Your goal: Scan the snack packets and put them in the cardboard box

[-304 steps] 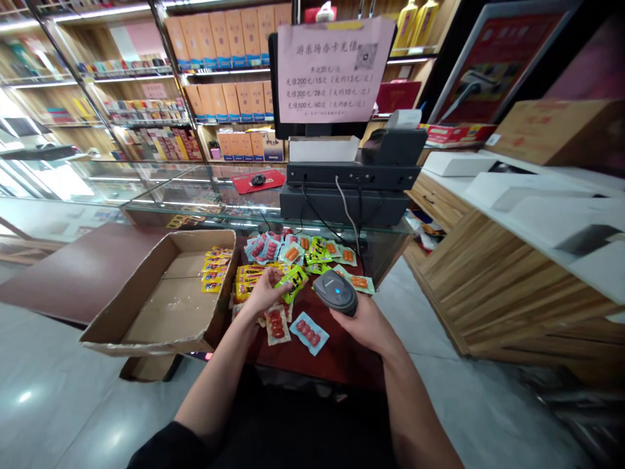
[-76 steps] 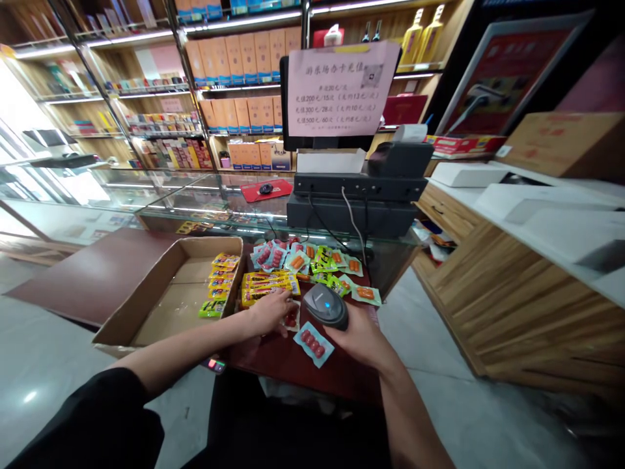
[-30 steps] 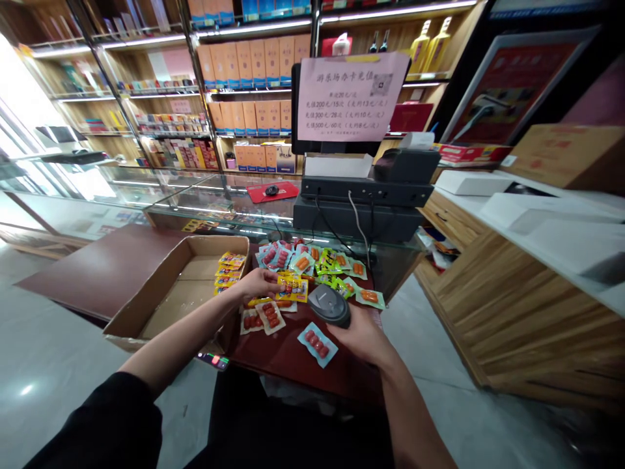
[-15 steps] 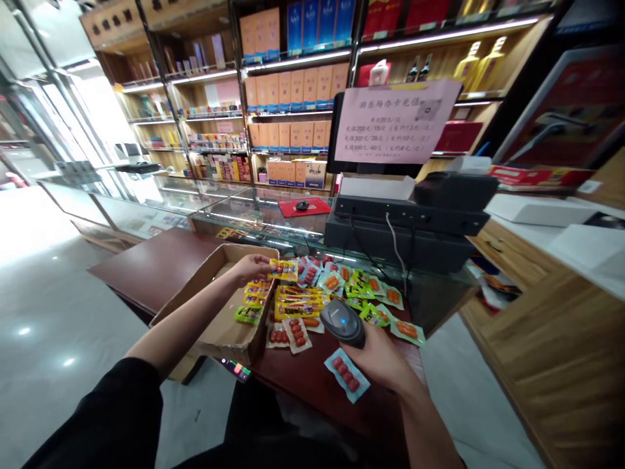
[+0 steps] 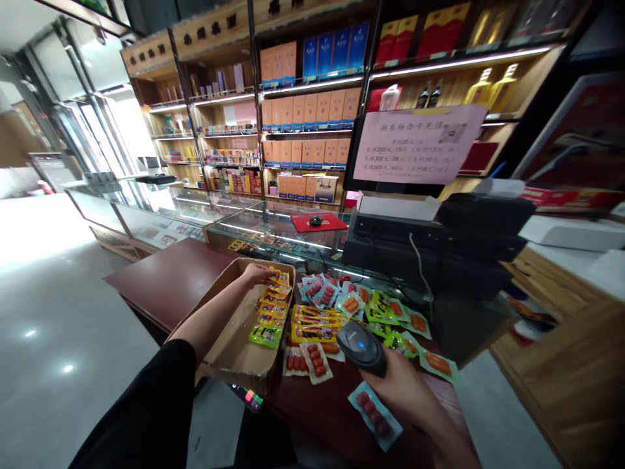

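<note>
My left hand is inside the cardboard box, its fingers closed on a yellow snack packet at the far end. Below that packet, more yellow packets and a green packet line the box's right side. My right hand grips a dark barcode scanner with a blue light, above the table. Yellow packets, sausage packs and green packets lie between box and scanner and beyond. A single sausage pack lies below my right hand.
Behind the dark red table runs a glass counter with a mouse on a red mat. A black register machine with cables and a pink sign stands at the right. Stocked shelves line the back.
My left hand has carried the yellow packet from above the box's right edge down into the box. My right hand still holds the scanner. The camera view has shifted.
</note>
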Demonstrator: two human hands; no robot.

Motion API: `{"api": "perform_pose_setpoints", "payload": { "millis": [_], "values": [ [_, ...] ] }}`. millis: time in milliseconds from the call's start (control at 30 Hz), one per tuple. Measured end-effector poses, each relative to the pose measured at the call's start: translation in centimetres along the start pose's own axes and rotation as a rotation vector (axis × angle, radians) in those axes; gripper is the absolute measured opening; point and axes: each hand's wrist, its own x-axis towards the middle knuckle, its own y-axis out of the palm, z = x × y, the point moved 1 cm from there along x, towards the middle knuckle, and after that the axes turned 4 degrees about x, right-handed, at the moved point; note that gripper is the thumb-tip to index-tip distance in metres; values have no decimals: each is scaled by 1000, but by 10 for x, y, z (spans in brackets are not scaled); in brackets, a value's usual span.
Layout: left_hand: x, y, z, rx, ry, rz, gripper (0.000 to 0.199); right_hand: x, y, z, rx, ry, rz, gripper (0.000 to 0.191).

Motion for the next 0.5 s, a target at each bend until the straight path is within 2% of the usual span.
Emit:
{"api": "perform_pose_setpoints", "payload": {
  "millis": [133, 300, 400, 500],
  "values": [
    [6, 1, 6, 129, 13, -39, 34, 2, -2, -1, -66, 13, -2, 25],
    [11, -5, 9, 424, 154, -125, 36, 1, -2, 2, -93, -27, 10, 23],
    [5, -7, 6, 445, 184, -144, 40, -2, 1, 3, -72, -38, -45, 24],
    [-9, -5, 1, 487, 220, -113, 42, -7, 2, 8, -60, -103, -82, 20]
  ]
}}
